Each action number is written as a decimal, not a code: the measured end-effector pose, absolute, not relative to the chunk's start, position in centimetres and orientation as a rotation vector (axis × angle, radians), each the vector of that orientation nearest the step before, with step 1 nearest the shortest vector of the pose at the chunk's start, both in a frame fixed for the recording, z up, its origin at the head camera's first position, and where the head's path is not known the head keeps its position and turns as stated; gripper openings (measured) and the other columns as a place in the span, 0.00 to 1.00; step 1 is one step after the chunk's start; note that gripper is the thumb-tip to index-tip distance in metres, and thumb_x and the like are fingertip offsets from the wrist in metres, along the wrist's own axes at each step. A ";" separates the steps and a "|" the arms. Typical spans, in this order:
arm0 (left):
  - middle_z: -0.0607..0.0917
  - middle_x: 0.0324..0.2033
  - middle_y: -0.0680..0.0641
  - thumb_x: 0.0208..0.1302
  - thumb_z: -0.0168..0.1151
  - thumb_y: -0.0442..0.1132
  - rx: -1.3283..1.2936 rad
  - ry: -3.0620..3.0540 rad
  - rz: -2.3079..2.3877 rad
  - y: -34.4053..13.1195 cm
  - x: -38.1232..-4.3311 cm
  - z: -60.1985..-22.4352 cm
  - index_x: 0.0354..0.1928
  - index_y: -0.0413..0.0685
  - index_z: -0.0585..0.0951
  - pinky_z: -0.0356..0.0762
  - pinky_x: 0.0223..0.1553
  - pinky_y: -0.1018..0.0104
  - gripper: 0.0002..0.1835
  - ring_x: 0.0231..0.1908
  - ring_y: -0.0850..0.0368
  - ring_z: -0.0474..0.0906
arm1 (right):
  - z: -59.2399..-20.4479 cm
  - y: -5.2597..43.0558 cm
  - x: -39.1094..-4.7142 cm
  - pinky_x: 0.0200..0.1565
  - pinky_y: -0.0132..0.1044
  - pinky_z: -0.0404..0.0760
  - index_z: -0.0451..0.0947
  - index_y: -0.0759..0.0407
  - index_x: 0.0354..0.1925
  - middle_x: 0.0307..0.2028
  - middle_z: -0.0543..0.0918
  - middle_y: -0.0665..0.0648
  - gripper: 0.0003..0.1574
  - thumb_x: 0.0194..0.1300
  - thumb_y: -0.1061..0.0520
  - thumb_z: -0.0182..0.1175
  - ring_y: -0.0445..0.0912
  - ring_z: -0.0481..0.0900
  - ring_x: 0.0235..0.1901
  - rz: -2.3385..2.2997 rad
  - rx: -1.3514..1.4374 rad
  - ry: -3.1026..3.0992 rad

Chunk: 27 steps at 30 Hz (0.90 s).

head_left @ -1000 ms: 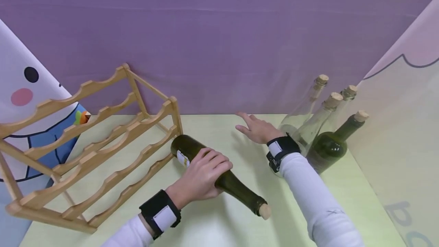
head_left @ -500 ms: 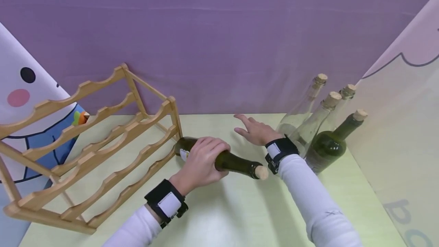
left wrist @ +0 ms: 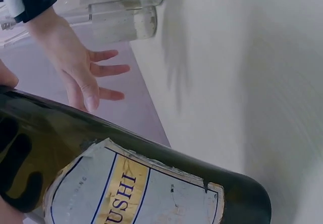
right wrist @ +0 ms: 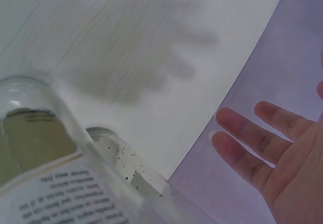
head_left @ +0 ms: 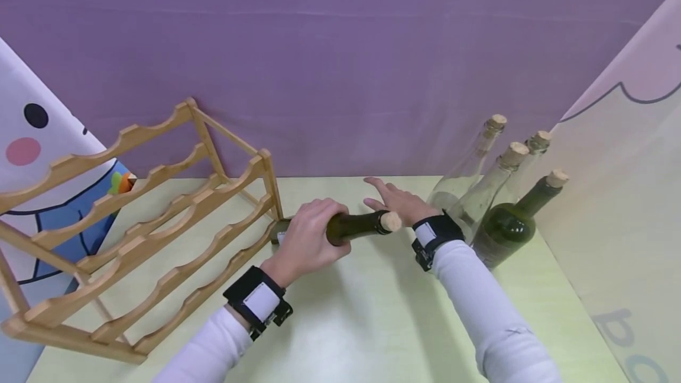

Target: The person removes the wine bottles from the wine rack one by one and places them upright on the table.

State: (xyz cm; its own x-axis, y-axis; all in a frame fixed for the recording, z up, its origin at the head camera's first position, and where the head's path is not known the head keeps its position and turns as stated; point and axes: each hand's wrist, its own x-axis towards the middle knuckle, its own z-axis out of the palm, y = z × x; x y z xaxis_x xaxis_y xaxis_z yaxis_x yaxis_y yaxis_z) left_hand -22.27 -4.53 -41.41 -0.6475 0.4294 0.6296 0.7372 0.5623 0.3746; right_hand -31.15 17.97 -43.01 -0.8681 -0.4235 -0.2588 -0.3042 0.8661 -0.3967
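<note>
My left hand (head_left: 311,238) grips a dark green wine bottle (head_left: 353,227) round its body, and the corked neck points to the right. The bottle's base lies close to the right end of the wooden wine rack (head_left: 213,235). In the left wrist view the bottle (left wrist: 242,199) shows a torn white label (left wrist: 166,193) with a gold band. My right hand (head_left: 396,201) hovers over the table with fingers spread, holding nothing. Just right of it stand clear corked bottles (head_left: 468,173) and one green corked bottle (head_left: 508,226), partly hidden by my right forearm.
A purple backdrop (head_left: 330,75) rises behind the pale table (head_left: 340,336). Printed panels flank both sides, the right panel (head_left: 628,194) close beside the standing bottles. The rack's scalloped rails fill the left of the table.
My left hand has moved up and away with the bottle, swinging its corked neck from lower right to nearly level. The right hand stays almost in place, fingers still spread.
</note>
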 end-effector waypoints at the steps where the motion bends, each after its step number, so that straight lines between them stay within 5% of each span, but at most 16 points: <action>1: 0.86 0.30 0.46 0.38 0.72 0.36 -0.928 -2.329 -0.882 -4.6 -22.4 -41.4 0.37 0.44 0.81 0.81 0.33 0.53 0.19 0.30 0.53 0.78 | -43.0 18.0 -31.2 0.54 0.67 0.74 0.42 0.43 0.75 0.67 0.65 0.71 0.41 0.72 0.33 0.40 0.69 0.75 0.55 -0.504 -0.544 2.701; 13: 0.87 0.32 0.44 0.39 0.73 0.35 -0.874 -2.345 -0.973 -4.9 -23.0 -41.4 0.38 0.42 0.81 0.82 0.36 0.52 0.19 0.33 0.52 0.79 | -42.8 18.2 -31.3 0.64 0.66 0.64 0.38 0.47 0.75 0.70 0.62 0.71 0.43 0.72 0.31 0.34 0.65 0.65 0.64 -1.010 -0.419 2.626; 21: 0.87 0.33 0.44 0.39 0.73 0.36 -0.826 -2.377 -1.000 -5.0 -23.2 -41.6 0.39 0.42 0.81 0.83 0.37 0.53 0.20 0.34 0.52 0.79 | -41.3 17.7 -30.7 0.56 0.63 0.75 0.38 0.48 0.75 0.67 0.66 0.71 0.37 0.77 0.38 0.32 0.62 0.74 0.58 -1.383 -0.457 2.591; 27: 0.87 0.33 0.45 0.39 0.73 0.37 -0.828 -2.384 -0.992 -4.9 -23.3 -41.6 0.39 0.43 0.81 0.82 0.36 0.53 0.20 0.34 0.52 0.78 | -39.7 17.9 -30.2 0.57 0.68 0.70 0.36 0.53 0.75 0.68 0.64 0.76 0.53 0.66 0.24 0.33 0.66 0.70 0.61 -1.692 -0.613 2.431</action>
